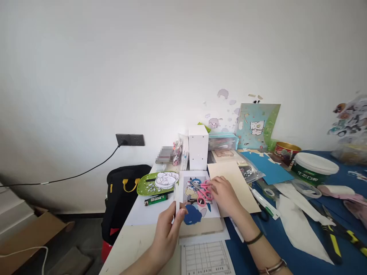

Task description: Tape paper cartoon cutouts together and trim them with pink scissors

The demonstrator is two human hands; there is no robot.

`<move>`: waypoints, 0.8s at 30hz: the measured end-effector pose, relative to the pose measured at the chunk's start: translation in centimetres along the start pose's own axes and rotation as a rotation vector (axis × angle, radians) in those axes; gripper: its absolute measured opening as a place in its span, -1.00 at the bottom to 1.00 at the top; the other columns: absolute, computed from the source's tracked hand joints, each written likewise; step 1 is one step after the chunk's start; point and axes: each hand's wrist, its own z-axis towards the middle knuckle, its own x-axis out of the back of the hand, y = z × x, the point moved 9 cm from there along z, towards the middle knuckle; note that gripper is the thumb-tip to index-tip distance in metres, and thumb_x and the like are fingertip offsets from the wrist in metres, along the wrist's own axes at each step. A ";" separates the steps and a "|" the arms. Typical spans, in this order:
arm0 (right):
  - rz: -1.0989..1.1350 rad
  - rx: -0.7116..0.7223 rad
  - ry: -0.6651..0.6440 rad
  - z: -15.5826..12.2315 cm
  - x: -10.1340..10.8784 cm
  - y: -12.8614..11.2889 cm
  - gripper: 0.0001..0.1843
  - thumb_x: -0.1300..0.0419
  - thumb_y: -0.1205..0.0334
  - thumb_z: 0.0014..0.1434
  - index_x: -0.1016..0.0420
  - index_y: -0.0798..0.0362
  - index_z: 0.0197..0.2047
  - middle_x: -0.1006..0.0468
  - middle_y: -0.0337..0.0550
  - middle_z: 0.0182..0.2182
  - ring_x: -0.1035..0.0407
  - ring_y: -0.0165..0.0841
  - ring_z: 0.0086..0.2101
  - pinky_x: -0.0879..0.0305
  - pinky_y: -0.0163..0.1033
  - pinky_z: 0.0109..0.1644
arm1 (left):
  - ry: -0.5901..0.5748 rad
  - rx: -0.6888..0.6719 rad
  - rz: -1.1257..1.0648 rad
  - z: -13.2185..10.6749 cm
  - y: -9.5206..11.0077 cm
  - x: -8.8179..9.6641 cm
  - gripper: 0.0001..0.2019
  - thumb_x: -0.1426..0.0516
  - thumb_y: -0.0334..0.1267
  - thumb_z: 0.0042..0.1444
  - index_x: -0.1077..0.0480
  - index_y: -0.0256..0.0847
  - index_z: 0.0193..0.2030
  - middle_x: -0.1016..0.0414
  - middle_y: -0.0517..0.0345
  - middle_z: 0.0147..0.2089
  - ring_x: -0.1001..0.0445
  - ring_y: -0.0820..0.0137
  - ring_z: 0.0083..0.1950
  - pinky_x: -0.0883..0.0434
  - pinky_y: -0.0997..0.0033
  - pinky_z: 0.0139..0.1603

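My left hand is closed, with a narrow white piece of paper pinched upright between thumb and fingers. To its right, my right hand has its fingers on the handles of small scissors with pink grips. The scissors lie over a printed cartoon figure with blue hair on a white sheet. Just below them is a dark blue paper cutout. How firmly the right fingertips grip the handle is partly hidden.
A green tray holds paper scraps and a line-drawn cutout; a green glue tube lies before it. Beige card, blue paper, a white-lidded tub and yellow-black pliers occupy the right. A white box stands behind.
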 end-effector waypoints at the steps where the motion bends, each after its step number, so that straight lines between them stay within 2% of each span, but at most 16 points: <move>1: -0.031 0.015 -0.023 0.4 -0.6 -0.1 -0.78 -0.11 0.46 0.12 -0.56 0.04 -0.28 -0.54 -0.02 -0.28 -0.34 -0.14 -0.16 -0.22 -0.08 -0.08 | -0.024 -0.017 0.010 -0.1 0.1 -0.3 -0.73 0.08 -0.13 0.24 -0.22 -0.11 -0.47 -0.24 0.23 -0.55 -0.23 0.37 -0.51 -0.20 0.44 -0.48; 5: -0.072 0.050 -0.068 1.1 -2.1 -1.0 -0.77 -0.10 0.48 0.12 -0.55 0.05 -0.28 -0.53 -0.02 -0.27 -0.32 -0.14 -0.14 -0.15 -0.08 -0.05 | -0.123 -0.085 0.031 -0.7 0.9 -1.2 -0.76 0.10 -0.18 0.25 -0.21 -0.11 -0.43 -0.27 0.21 -0.51 -0.25 0.37 -0.48 -0.21 0.44 -0.44; 8: -0.018 0.039 -0.072 0.6 -1.9 -1.2 -0.78 -0.06 0.44 0.17 -0.53 0.07 -0.30 -0.54 -0.02 -0.28 -0.32 -0.14 -0.15 -0.16 -0.05 -0.05 | -0.184 -0.073 0.052 -0.8 0.9 -1.6 -0.79 0.08 -0.19 0.25 -0.20 -0.11 -0.40 -0.27 0.20 -0.50 -0.24 0.37 -0.48 -0.21 0.44 -0.45; 10: 0.057 0.033 -0.083 -0.2 -1.4 -1.8 -0.79 -0.05 0.40 0.20 -0.52 0.07 -0.32 -0.55 -0.05 -0.29 -0.34 -0.18 -0.18 -0.22 -0.08 -0.08 | -0.181 -0.056 0.082 -0.8 0.9 -1.5 -0.85 0.06 -0.21 0.24 -0.23 -0.10 -0.35 -0.31 0.19 -0.46 -0.27 0.36 -0.46 -0.24 0.43 -0.44; 13: 0.213 0.072 -0.150 -1.6 -1.3 -4.5 -0.80 -0.05 0.29 0.25 -0.50 0.04 -0.29 -0.55 -0.15 -0.31 -0.40 -0.33 -0.29 -0.33 -0.26 -0.22 | -0.162 -0.049 0.096 -0.6 0.8 -1.5 -0.88 0.08 -0.25 0.25 -0.25 -0.10 -0.21 -0.41 0.11 -0.33 -0.39 0.32 -0.32 -0.35 0.40 -0.28; 15: 0.336 0.120 -0.186 -2.4 -1.5 -6.9 -0.84 -0.07 0.25 0.24 -0.49 0.00 -0.23 -0.55 -0.21 -0.29 -0.42 -0.38 -0.30 -0.35 -0.32 -0.25 | -0.178 -0.054 0.107 -0.4 0.5 -1.7 -0.87 0.10 -0.28 0.26 -0.24 -0.11 -0.18 -0.44 0.07 -0.28 -0.43 0.30 -0.26 -0.38 0.36 -0.19; 17: 0.513 0.125 -0.101 -2.9 -1.2 -8.4 -0.85 -0.15 0.24 0.18 -0.48 0.02 -0.18 -0.54 -0.16 -0.26 -0.41 -0.34 -0.28 -0.35 -0.28 -0.22 | -0.203 -0.089 0.167 -0.3 0.4 -2.2 -0.86 0.10 -0.32 0.26 -0.26 -0.12 -0.20 -0.46 0.03 -0.27 -0.44 0.29 -0.26 -0.40 0.34 -0.21; 19: 0.597 0.110 0.011 -3.3 -0.9 -8.8 -0.86 -0.17 0.26 0.15 -0.49 0.05 -0.20 -0.54 -0.11 -0.27 -0.40 -0.30 -0.27 -0.35 -0.23 -0.20 | -0.220 -0.161 0.275 -0.3 0.4 -2.6 -0.84 0.11 -0.35 0.24 -0.28 -0.14 -0.22 -0.47 -0.01 -0.28 -0.46 0.27 -0.27 -0.41 0.32 -0.27; 22: 0.636 0.081 0.110 -3.7 -1.1 -8.4 -0.88 -0.17 0.31 0.13 -0.53 0.05 -0.25 -0.57 -0.09 -0.30 -0.42 -0.27 -0.27 -0.37 -0.20 -0.19 | -0.223 -0.272 0.431 -0.6 0.7 -3.1 -0.81 0.13 -0.38 0.24 -0.28 -0.17 -0.26 -0.49 0.00 -0.33 -0.47 0.27 -0.33 -0.40 0.33 -0.35; 24: 0.664 0.050 0.148 -3.9 -1.2 -7.8 -0.85 -0.20 0.33 0.10 -0.55 0.04 -0.23 -0.59 -0.09 -0.29 -0.45 -0.27 -0.28 -0.39 -0.21 -0.21 | -0.213 -0.298 0.482 -0.7 0.7 -3.2 -0.80 0.14 -0.39 0.25 -0.26 -0.18 -0.29 -0.49 0.02 -0.37 -0.46 0.29 -0.37 -0.39 0.35 -0.40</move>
